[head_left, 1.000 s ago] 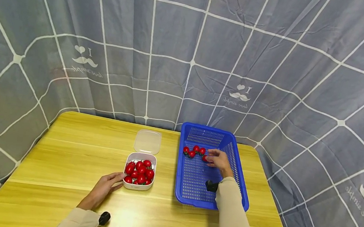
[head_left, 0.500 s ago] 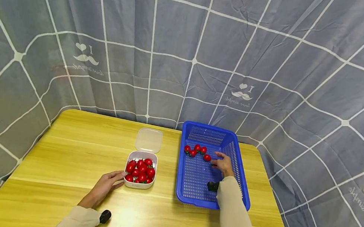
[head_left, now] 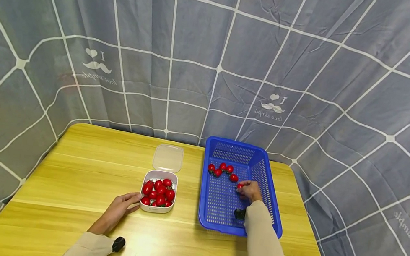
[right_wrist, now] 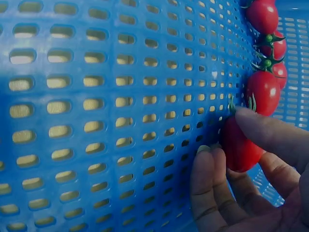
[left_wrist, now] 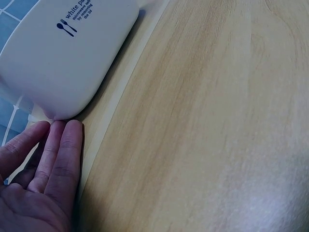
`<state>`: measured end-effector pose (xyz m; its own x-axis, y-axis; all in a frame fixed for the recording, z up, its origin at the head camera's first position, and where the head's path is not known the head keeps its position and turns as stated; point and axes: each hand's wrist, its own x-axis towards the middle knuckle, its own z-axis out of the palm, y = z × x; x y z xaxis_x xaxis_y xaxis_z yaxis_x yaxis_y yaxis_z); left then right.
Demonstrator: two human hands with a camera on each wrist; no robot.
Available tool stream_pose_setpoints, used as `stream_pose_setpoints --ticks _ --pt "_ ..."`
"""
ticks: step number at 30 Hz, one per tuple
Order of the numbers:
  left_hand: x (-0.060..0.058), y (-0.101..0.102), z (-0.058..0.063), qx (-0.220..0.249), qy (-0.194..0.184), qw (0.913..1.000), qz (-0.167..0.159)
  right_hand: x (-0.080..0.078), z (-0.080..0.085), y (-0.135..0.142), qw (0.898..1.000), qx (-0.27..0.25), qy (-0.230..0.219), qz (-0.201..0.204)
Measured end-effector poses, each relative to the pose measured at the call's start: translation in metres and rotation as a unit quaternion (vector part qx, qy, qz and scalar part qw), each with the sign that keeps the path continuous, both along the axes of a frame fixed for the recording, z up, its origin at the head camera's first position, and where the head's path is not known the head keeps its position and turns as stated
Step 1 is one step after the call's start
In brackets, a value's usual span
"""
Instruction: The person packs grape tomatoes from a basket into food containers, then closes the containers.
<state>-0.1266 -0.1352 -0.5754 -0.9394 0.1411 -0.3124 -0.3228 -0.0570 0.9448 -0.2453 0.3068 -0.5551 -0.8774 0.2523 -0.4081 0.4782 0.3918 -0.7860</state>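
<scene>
In the head view a small white plastic box (head_left: 155,209) holds several red cherry tomatoes (head_left: 161,189). The fingertips of my left hand (head_left: 118,210) touch the box's near left side, its fingers nearly straight; the left wrist view shows them against the box's lower corner. My right hand (head_left: 251,190) reaches inside a blue perforated basket (head_left: 203,204). There its thumb and fingers pinch a cherry tomato (right_wrist: 236,147), close over the basket floor, the green stem end by the thumb tip. More cherry tomatoes (right_wrist: 263,92) lie in a crooked row just beyond.
A translucent lid (head_left: 168,158) lies behind the white box on the wooden table (head_left: 102,162). The basket's raised walls surround the right hand. Behind the table hangs a grey curtain (head_left: 191,84) with white lines.
My right hand has moved away from one cherry tomato, leaving it lying by the row, and now pinches another, nearer one. The left hand stays at the box.
</scene>
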Motion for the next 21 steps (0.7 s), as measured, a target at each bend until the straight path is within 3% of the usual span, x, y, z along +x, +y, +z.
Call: stream_pose_setpoints --ticks 5,12,21 --pt "0.000 0.000 0.001 -0.002 0.003 1.0000 -0.002 0.011 0.016 -0.007 1.000 -0.009 -0.004 0.010" --pt "0.001 0.001 0.003 -0.008 0.002 1.0000 -0.002 0.010 0.018 -0.005 0.999 -0.024 -0.013 0.017" --pt "0.001 0.001 0.002 -0.007 -0.003 1.0000 0.001 0.008 0.038 -0.017 0.996 -0.072 0.019 0.051"
